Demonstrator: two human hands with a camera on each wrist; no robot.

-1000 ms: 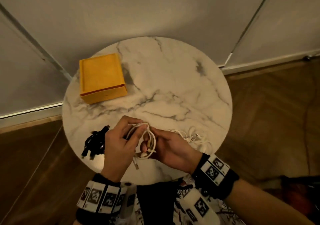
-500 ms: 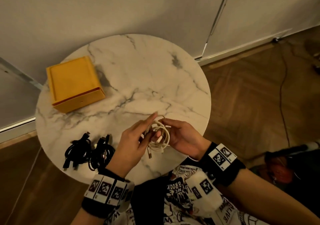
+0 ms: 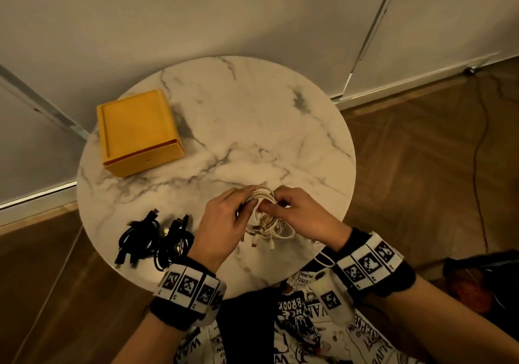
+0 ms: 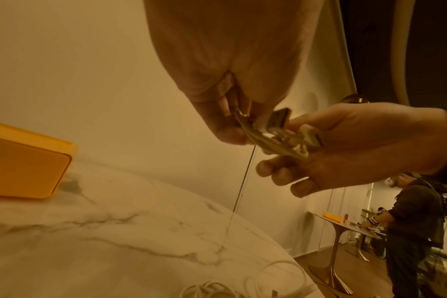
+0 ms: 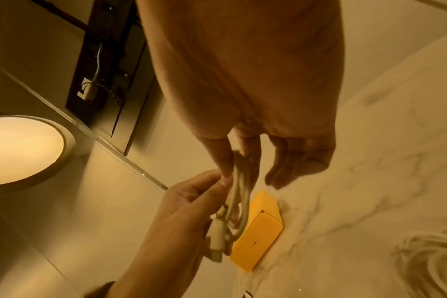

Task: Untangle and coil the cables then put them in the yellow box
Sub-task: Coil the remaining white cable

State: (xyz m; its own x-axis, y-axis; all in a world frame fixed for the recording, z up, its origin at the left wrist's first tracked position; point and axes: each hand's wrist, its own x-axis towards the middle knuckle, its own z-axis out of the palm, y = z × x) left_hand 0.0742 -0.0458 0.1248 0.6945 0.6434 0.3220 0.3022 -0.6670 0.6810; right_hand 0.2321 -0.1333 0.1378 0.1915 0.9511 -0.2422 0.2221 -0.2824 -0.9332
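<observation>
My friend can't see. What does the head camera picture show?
Two hands, left hand and right hand, hold a coiled white cable above a round marble table. A closed yellow box sits far left; black cables lie near left.

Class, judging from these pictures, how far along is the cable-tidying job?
Done: two black cable bundles lie coiled on the table. In hand: left hand and right hand grip a white cable coil. Left: another white cable, and boxing everything; the yellow box looks shut.
</observation>
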